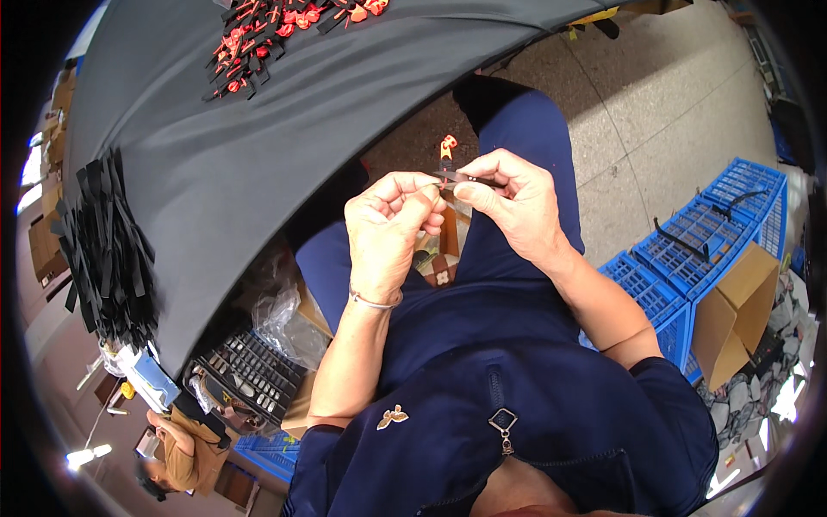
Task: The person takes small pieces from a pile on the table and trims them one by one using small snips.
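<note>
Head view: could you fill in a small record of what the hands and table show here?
Left hand: pinches one end of a thin dark strip
Right hand: pinches the strip's other end
Table: grey cloth-covered tabletop
On table: pile of black flat strips at left; heap of red and black small pieces at far edge
Floor: blue plastic crates, brown cardboard box
</note>
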`<state>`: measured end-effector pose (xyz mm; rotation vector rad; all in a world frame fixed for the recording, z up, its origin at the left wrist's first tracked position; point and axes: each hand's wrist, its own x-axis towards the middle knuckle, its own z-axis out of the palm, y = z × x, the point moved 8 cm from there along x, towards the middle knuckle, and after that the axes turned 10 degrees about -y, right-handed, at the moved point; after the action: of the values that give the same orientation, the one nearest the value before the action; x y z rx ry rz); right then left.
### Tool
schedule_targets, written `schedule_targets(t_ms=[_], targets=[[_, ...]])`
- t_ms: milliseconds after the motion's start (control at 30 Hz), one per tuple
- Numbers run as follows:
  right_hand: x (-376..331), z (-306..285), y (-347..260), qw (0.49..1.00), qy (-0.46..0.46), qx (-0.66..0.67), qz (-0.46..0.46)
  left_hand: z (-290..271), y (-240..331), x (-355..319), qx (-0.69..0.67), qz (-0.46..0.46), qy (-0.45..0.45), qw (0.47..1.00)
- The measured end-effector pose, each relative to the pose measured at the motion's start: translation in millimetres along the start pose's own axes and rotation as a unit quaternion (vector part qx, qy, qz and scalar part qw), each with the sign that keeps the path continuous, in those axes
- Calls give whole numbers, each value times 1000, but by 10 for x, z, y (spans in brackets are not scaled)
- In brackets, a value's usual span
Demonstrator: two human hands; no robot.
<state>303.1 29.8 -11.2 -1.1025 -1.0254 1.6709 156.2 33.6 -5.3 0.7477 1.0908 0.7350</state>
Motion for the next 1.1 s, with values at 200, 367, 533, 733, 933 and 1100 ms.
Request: schedule_targets(t_ms=[200,367,533,733,933,1100], targets=[[-53,-83,-44,990,51,-131,-28,-19,-100,-13,-42,-22,1,999],[-127,-104,-343,943,83,-294,-135,5,-77,-18,-93,-15,-3,996],[-162,-70,-481,905,92,-365,-198,3,-43,-20,-90,-9,-8,996],[-172,-10,-534,875,62,-428,-219,18,-31,-20,-66,-24,-13,997],[-190,54,-681,808,47,-507,-296,15,2,30,-68,-44,-38,996],[-172,25,-682,822,41,-484,-297,38,33,55,-78,-56,-62,993]])
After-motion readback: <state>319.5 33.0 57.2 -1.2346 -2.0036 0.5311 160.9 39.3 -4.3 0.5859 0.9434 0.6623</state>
